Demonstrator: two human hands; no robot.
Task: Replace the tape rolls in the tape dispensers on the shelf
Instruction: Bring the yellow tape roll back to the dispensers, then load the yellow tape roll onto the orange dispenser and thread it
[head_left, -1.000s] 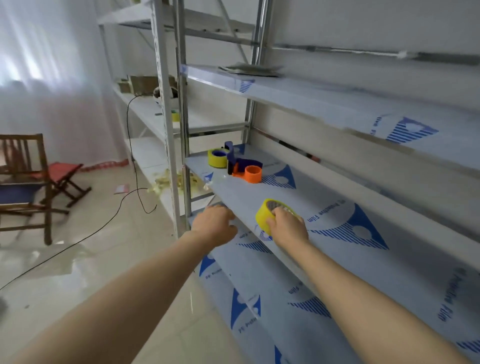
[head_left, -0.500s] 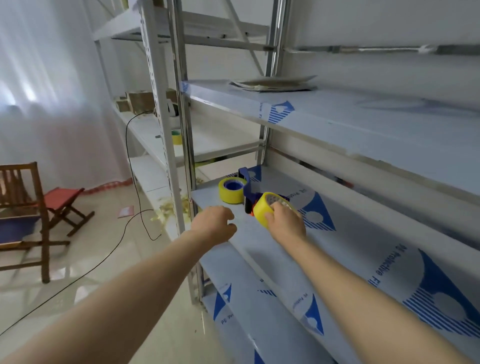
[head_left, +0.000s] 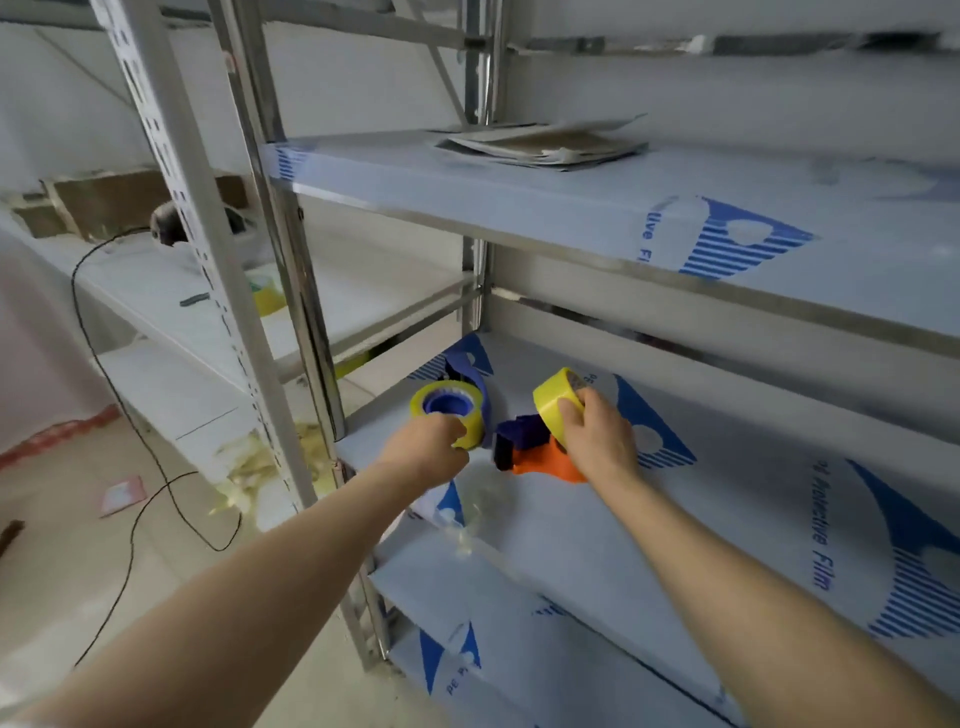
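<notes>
1. a second ago both hands were well short of the orange dispenser (head_left: 545, 462). now they have reached it, on the middle shelf (head_left: 727, 519).
2. the right hand (head_left: 602, 441) has brought the spare yellow roll (head_left: 553, 402) to just above the orange dispenser, fingers curled round the roll and holding it on edge.
3. the left hand (head_left: 428, 452) has gone to the blue dispenser (head_left: 475, 374), just left of the orange one. its curled fingers meet the near rim of the loaded roll (head_left: 470, 423) there, but blur hides whether they grip it.
4. my reading: the carrying is done and the swap is about to begin — no roll looks removed yet.
5. the spare roll looks thick, glossy and yellow — seemingly unused.
</notes>
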